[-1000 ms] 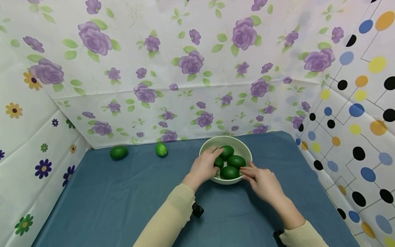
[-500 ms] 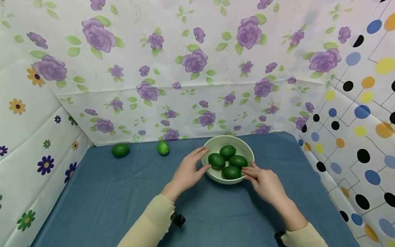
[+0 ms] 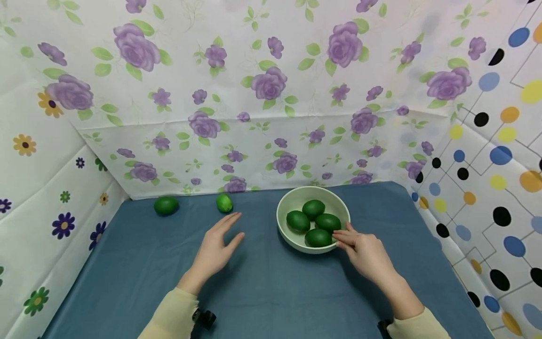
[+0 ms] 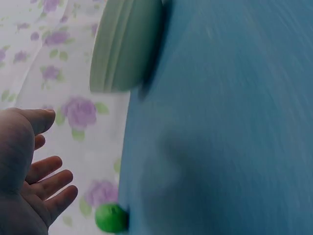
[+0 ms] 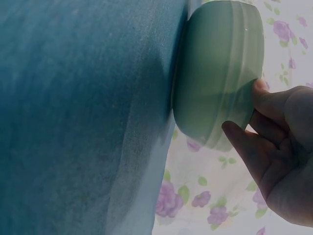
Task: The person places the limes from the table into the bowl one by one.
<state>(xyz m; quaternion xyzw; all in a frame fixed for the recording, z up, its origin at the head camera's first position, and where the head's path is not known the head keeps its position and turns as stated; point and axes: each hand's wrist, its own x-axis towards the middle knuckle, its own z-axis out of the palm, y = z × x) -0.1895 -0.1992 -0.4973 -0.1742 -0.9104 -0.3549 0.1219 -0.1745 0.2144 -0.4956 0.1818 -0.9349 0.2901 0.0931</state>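
A pale green bowl (image 3: pixel 289 239) (image 4: pixel 122 46) (image 5: pixel 210 73) stands on the blue cloth, with several dark green oval fruits (image 3: pixel 318 238) inside. My right hand (image 3: pixel 369 256) (image 5: pixel 286 152) pinches its right rim, fingertips over the edge. My left hand (image 3: pixel 211 250) (image 4: pixel 24 171) is over the cloth left of the bowl, holding nothing, its fingers and thumb spread. Beyond its fingertips lies a small bright green fruit (image 3: pixel 224 203) (image 4: pixel 111 218). Another dark green fruit (image 3: pixel 166 205) lies farther left, near the back edge.
Floral sheeting (image 3: pixel 254 155) rises behind the blue cloth (image 3: pixel 275 292). Side sheets flank it, flowered on the left (image 3: pixel 25 188) and dotted on the right (image 3: pixel 478 202). Dark devices show at both wrists.
My left hand has come out of the bowl and moved left across the cloth, empty. A fruit it covered now shows in the bowl. My right hand stays at the rim.
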